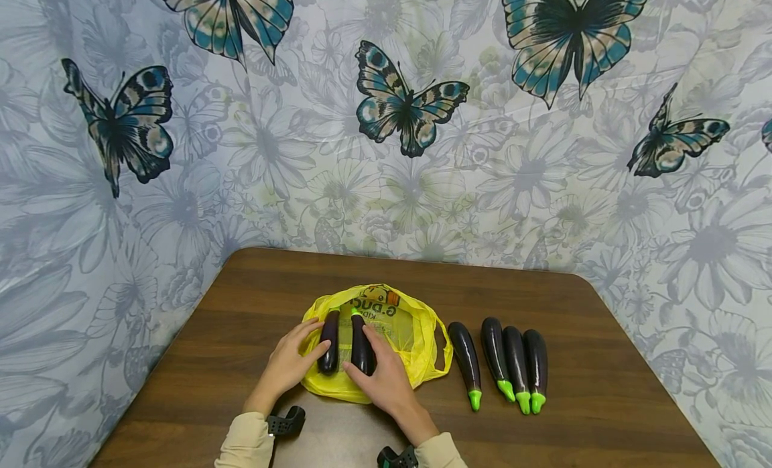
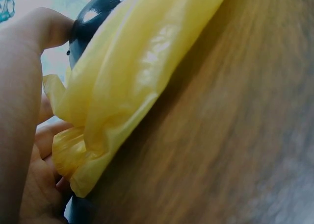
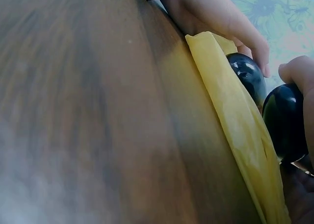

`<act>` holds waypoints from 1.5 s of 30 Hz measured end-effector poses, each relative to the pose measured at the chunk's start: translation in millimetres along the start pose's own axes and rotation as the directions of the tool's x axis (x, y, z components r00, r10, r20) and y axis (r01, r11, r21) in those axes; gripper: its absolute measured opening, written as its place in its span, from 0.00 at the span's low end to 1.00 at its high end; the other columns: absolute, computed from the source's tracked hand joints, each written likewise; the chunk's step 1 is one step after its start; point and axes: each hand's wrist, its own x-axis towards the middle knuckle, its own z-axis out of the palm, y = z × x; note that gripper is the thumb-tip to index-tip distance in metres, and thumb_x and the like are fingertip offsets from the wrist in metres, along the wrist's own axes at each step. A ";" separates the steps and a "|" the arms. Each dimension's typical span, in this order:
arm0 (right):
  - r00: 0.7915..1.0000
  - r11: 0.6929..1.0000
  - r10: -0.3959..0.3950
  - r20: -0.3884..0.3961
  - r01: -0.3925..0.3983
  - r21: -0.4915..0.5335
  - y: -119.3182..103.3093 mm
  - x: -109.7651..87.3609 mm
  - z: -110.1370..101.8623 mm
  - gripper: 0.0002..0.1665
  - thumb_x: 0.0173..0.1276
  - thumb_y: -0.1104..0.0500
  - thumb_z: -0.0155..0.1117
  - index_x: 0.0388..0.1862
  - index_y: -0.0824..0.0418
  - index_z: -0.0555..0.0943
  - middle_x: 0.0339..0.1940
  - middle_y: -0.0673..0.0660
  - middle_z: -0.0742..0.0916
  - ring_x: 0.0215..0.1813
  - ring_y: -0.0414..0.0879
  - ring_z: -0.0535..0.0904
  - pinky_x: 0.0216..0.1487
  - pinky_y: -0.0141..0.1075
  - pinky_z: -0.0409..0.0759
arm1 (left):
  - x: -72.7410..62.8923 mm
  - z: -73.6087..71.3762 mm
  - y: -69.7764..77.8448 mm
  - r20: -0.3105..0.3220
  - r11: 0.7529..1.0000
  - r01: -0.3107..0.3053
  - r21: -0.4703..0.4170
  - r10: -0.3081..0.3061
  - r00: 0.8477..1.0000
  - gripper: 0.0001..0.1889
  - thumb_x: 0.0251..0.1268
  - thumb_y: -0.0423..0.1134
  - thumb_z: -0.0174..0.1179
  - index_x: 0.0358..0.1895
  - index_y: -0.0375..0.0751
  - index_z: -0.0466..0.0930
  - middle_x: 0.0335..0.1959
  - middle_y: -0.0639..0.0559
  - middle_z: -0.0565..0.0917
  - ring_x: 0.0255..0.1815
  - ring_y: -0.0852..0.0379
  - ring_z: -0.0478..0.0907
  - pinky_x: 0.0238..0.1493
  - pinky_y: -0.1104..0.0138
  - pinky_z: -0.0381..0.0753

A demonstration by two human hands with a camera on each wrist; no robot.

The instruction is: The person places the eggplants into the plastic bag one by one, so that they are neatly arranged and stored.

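A yellow plastic bag (image 1: 313,385) lies with its mouth spread wide on the table, printed lettering showing inside it. My left hand (image 1: 288,364) holds a dark eggplant (image 1: 328,340) at the left of the bag's opening, thumb across its near end. Beside it, my right hand (image 1: 386,377) grips a second eggplant (image 1: 360,344), its green tip pointing away from me. From the left wrist, the bag's yellow edge (image 2: 127,62) hides much of the eggplant (image 2: 93,20). The right wrist view shows the two rounded ends, the nearer eggplant (image 3: 284,121) under the right thumb.
Right of the bag, a single eggplant (image 1: 464,357) lies near the bag's handle loop. Farther right, several more eggplants (image 1: 515,361) lie side by side, green tips toward me. The brown wooden table (image 1: 199,361) meets a butterfly-patterned backdrop (image 1: 338,206) at its far edge.
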 end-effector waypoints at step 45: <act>0.992 0.998 0.062 0.106 -0.060 -0.015 -9.0 8.5 12.3 0.51 0.68 0.31 0.66 0.81 0.56 0.66 0.78 0.59 0.73 0.75 0.57 0.73 0.71 0.56 0.74 | -2.3 -1.5 1.7 0.008 0.999 0.033 0.001 -0.033 0.999 0.33 0.73 0.62 0.59 0.74 0.50 0.74 0.77 0.42 0.69 0.77 0.29 0.63 0.71 0.28 0.59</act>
